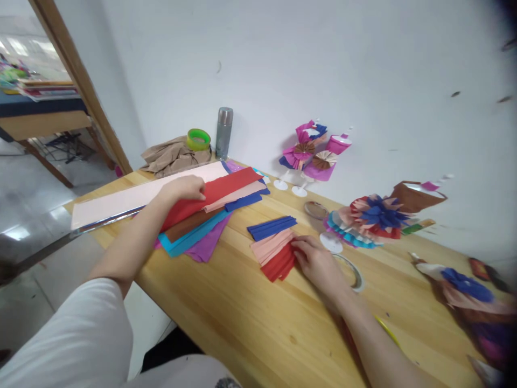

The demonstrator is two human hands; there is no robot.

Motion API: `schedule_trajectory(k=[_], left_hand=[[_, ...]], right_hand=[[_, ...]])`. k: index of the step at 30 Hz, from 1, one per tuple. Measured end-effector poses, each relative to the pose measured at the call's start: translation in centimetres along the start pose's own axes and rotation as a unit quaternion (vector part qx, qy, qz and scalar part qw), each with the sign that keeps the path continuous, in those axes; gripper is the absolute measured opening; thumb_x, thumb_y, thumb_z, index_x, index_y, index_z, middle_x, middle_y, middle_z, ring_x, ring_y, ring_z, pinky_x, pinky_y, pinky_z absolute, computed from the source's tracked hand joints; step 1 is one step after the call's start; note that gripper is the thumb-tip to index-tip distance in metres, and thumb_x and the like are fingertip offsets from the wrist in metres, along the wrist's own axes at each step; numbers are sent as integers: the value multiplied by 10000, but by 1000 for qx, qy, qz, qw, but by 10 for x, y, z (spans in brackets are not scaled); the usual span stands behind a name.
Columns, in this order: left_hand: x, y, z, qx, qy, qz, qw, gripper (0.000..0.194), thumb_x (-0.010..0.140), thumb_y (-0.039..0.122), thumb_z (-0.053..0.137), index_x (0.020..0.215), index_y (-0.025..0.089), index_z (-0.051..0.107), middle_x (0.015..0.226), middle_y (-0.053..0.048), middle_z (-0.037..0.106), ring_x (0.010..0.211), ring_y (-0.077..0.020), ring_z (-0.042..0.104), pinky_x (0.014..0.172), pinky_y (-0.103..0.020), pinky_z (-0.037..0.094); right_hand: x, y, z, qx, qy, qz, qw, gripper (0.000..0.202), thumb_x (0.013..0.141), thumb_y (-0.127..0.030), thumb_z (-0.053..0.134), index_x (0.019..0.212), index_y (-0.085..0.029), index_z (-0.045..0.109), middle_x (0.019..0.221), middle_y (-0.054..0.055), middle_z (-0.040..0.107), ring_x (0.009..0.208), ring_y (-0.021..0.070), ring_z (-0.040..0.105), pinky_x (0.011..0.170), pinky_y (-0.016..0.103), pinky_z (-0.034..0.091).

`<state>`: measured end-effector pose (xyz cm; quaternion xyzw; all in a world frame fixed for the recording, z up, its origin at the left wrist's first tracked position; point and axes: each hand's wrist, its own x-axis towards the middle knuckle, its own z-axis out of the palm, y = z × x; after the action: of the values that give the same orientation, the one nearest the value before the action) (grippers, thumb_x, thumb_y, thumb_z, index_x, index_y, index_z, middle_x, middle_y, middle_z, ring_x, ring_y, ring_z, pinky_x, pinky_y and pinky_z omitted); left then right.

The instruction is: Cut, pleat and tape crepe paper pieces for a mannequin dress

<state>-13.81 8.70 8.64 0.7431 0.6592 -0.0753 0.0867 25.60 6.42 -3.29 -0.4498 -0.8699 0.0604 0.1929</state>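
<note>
my left hand [184,188]: curled on the red sheet [236,182], can't tell if i'm pinching
my right hand [321,265]: fingertips at the red pleats [278,263], grip unclear too
desk [242,312]: sheet and pleats both here

White short sleeve [86,331], bare hands [321,267]

Mid-frame, pleated paper strips [272,244] run blue, peach and red on a light-brown, wood-grained surface [250,318]; further left, stacked paper sheets [228,188] show red, pale pink, brown, blue, turquoise and purple. Upper centre, a tape roll [197,145] is yellow-green and a thermos flask [224,134] grey; at right, a paper flower [379,212] mixes blue, peach and red.
</note>
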Motion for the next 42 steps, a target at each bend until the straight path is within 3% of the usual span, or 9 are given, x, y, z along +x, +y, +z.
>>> schedule_trajectory(k=[4, 8, 19, 23, 26, 31, 34, 37, 42], left_hand=[[13, 11, 27, 24, 7, -33, 999, 341, 742, 335, 588, 987, 136, 717, 1024, -176, 716, 898, -271, 644, 760, -304, 472], [18, 15, 37, 35, 17, -33, 999, 327, 729, 283, 582, 980, 116, 708, 1009, -202, 709, 869, -279, 648, 735, -316, 480], [25, -6, 6, 73, 91, -82, 990, 372, 811, 151, 408, 1054, 72, 679, 1121, -231, 672, 1020, -308, 634, 827, -344, 471], [24, 15, 14, 56, 45, -36, 997, 329, 830, 318, 507, 1032, 125, 681, 1054, -164, 705, 949, -271, 652, 800, -306, 478], [28, 39, 31, 26, 15, 0, 1000, 557, 843, 584, 483, 1120, 127, 637, 1062, -158, 700, 944, -267, 654, 797, -305, 487], [48, 74, 59, 10, 84, -40, 996, 926, 798, 680, 523, 1439, 41, 328, 1416, -311, 422, 1281, -435, 433, 945, -472, 438], [61, 78, 65, 14, 103, -52, 993, 739, 840, 516, 584, 1385, 45, 419, 1331, -296, 513, 1227, -424, 487, 928, -482, 448], [70, 68, 61, 8, 107, -46, 993, 404, 938, 363, 443, 1167, 79, 615, 1144, -233, 650, 1108, -348, 595, 911, -430, 460], [80, 37, 40, -25, 132, -61, 989, 485, 921, 474, 413, 1082, 94, 667, 1073, -211, 687, 1034, -316, 647, 875, -361, 486]], right_hand=[[-1, -1, 2, -14, -12, 6, 1000, 269, 857, -128, 454, 953, -176, 700, 1130, 132, 665, 931, 239, 673, 832, 377, 552], [-1, 0, 2, -21, -25, 12, 999, 268, 868, -121, 454, 982, -172, 690, 1164, 130, 650, 975, 234, 668, 862, 364, 548], [-2, 2, 8, -25, -28, 22, 999, 273, 883, -123, 453, 1012, -153, 692, 1182, 133, 641, 988, 233, 662, 859, 358, 549], [-1, 3, 9, -29, -27, 24, 999, 275, 888, -134, 452, 1018, -144, 694, 1182, 141, 644, 990, 245, 660, 864, 370, 546], [-1, 3, 9, -29, -35, 26, 999, 277, 887, -130, 452, 1021, -153, 694, 1187, 135, 643, 996, 243, 658, 861, 364, 543], [-1, 1, 7, -29, -35, 31, 998, 272, 887, -126, 459, 1028, -173, 686, 1189, 121, 642, 995, 223, 654, 852, 336, 533], [0, -1, 6, -26, -39, 35, 998, 268, 876, -110, 469, 1023, -175, 683, 1172, 118, 645, 991, 215, 653, 854, 326, 527], [1, -3, 4, -19, -51, 42, 998, 269, 871, -99, 472, 1029, -170, 678, 1155, 118, 649, 989, 218, 653, 864, 334, 523], [2, -5, 2, -18, -57, 55, 997, 265, 877, -96, 474, 1040, -169, 670, 1169, 116, 644, 988, 216, 655, 860, 326, 519]])
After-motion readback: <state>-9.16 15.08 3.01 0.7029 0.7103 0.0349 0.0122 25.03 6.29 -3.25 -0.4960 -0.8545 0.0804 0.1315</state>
